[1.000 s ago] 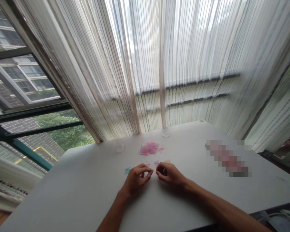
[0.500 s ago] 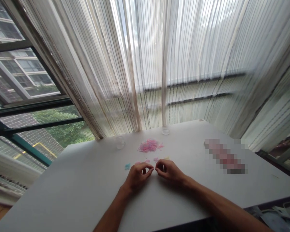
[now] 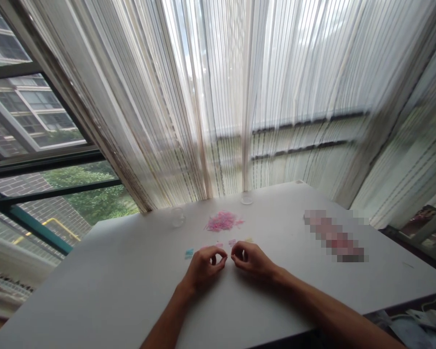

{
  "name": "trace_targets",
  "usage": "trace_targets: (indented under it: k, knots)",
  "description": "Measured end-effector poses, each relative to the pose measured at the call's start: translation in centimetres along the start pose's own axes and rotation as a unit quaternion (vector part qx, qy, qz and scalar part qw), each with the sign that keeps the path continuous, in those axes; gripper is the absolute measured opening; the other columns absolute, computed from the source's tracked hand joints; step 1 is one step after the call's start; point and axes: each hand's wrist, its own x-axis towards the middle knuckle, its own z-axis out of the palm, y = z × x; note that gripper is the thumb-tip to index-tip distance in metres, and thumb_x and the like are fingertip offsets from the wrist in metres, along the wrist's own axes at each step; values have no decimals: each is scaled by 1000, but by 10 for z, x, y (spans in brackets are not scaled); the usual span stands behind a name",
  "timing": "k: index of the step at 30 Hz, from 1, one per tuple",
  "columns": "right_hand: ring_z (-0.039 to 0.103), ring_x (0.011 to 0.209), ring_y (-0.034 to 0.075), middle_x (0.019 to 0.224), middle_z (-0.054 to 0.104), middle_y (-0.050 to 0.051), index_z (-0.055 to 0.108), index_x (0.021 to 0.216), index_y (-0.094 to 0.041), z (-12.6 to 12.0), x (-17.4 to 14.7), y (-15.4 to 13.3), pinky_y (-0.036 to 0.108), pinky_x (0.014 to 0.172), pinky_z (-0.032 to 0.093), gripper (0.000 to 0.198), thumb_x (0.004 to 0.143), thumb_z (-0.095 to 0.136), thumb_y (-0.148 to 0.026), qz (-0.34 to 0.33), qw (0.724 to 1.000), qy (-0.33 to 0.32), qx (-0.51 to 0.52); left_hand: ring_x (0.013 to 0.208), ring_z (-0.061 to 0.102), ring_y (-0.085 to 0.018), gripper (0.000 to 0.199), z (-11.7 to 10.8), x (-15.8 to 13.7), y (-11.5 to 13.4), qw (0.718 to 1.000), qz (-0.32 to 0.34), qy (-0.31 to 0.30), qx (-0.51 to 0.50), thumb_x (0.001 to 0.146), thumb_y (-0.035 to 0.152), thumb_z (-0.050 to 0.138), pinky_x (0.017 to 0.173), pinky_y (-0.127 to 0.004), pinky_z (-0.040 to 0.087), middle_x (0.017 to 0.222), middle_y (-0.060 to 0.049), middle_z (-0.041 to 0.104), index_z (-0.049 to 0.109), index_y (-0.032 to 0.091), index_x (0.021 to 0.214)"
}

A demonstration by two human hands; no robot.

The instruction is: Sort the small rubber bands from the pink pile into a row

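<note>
Just above the white table (image 3: 123, 286), my left hand (image 3: 206, 264) is closed, thumb and forefinger pinched in a ring. My right hand (image 3: 252, 259) mirrors it, its pinched fingertips a small gap away. Whatever the fingertips hold, if anything, is too small to make out. Beyond the hands lies a loose pile of thin pink pieces (image 3: 223, 221) with some other pale colours mixed in. Between pile and hands sit small clusters: a teal one (image 3: 189, 254), pink ones (image 3: 232, 243) and a yellow one (image 3: 249, 240), some partly hidden by my hands.
A clear round container (image 3: 177, 217) stands behind left of the pile, and a clear shallow dish (image 3: 247, 198) is at the table's back edge. A blurred-out reddish object (image 3: 336, 236) lies on the right. Sheer curtains (image 3: 225, 97) hang behind the table.
Both hands keep their pinched pose, with almost the same small gap between the fingertips. The whole view has shifted slightly; the things on the table appear unmoved.
</note>
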Motion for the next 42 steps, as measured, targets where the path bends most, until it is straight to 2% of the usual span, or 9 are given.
trace_targets:
  k: [17, 24, 28, 34, 38, 42]
  knots:
    - [51, 57, 9, 67, 60, -2, 62, 84, -17, -1, 1, 3, 20, 55, 43, 4, 81, 59, -19, -13, 1000, 3, 1, 55, 56, -9, 7, -1, -1, -4, 1000, -5, 12, 20, 81, 21, 62, 56, -19, 45, 76, 0, 70, 69, 19, 83]
    - [56, 60, 10, 70, 63, 1, 64, 92, -17, -7, 3, 5, 21, 56, 44, 11, 83, 59, -22, -10, 999, 44, -8, 54, 56, -9, 7, -6, -1, -6, 998, -13, 39, 40, 84, 24, 62, 57, -20, 46, 76, 1, 70, 68, 20, 83]
    - [56, 60, 11, 73, 66, 2, 66, 93, -17, -6, 1, 3, 21, 54, 44, 14, 83, 63, -26, -27, 999, 19, 2, 55, 56, -9, 6, -3, -2, -4, 999, 5, 21, 30, 84, 22, 62, 56, -19, 46, 78, 0, 71, 67, 20, 84]
    - [56, 61, 11, 70, 65, 1, 69, 81, -18, -5, 1, 2, 21, 60, 46, 8, 84, 62, -21, -53, 998, -5, -20, 54, 55, -8, 6, 0, -1, 1, 999, 18, 13, 27, 84, 23, 63, 57, -19, 46, 77, 0, 70, 68, 20, 84]
    - [57, 62, 12, 74, 67, 3, 70, 83, -18, -19, 5, 7, 23, 62, 47, 13, 87, 60, -25, -54, 997, 22, -47, 54, 55, -9, 9, -2, 0, 2, 999, 17, 15, 31, 86, 26, 61, 55, -19, 46, 80, -1, 70, 68, 19, 87]
    - [58, 65, 14, 78, 69, 4, 70, 88, -18, -47, 8, 16, 26, 65, 48, 23, 93, 53, -33, -16, 990, 98, -99, 54, 56, -9, 10, -2, -1, 1, 999, 18, 9, 35, 87, 26, 59, 56, -20, 47, 82, -2, 71, 67, 19, 87]
